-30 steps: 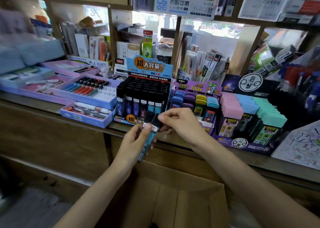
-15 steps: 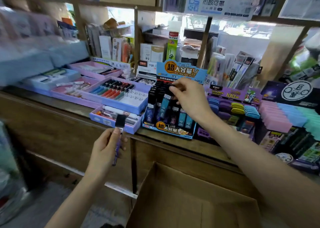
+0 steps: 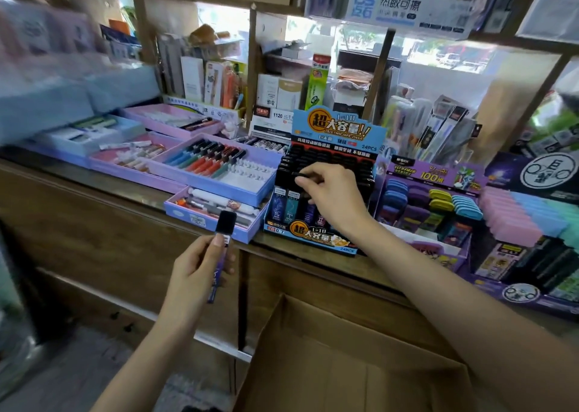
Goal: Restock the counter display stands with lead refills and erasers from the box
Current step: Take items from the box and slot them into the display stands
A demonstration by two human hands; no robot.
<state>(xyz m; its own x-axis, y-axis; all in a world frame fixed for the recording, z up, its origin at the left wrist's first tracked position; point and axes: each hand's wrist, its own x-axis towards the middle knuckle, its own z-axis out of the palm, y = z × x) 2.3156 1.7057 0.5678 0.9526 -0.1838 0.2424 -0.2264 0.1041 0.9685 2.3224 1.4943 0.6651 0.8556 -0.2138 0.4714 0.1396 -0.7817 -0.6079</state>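
Observation:
A blue lead-refill display stand (image 3: 338, 133) stands on the wooden counter, packed with black-capped tubes. My right hand (image 3: 332, 192) is over its middle rows, fingertips pinching the black cap of a refill tube (image 3: 305, 177) set among the others. My left hand (image 3: 197, 274) is below the counter edge and holds a second refill tube (image 3: 223, 233) upright, black cap on top, purple body running down through my fingers. An open cardboard box (image 3: 329, 349) sits on the floor under my right forearm. Eraser stands (image 3: 432, 205) are to the right.
Purple and pink pen trays (image 3: 219, 167) lie on the counter to the left of the refill stand. A pastel eraser display (image 3: 526, 223) fills the far right. Shelves with boxed stationery (image 3: 282, 92) rise behind the counter. A wooden counter front (image 3: 94, 223) faces me.
My right hand has pushed its refill tube down into the stand's middle rows. My left hand has stayed below the counter with its tube. The view has shifted slightly right.

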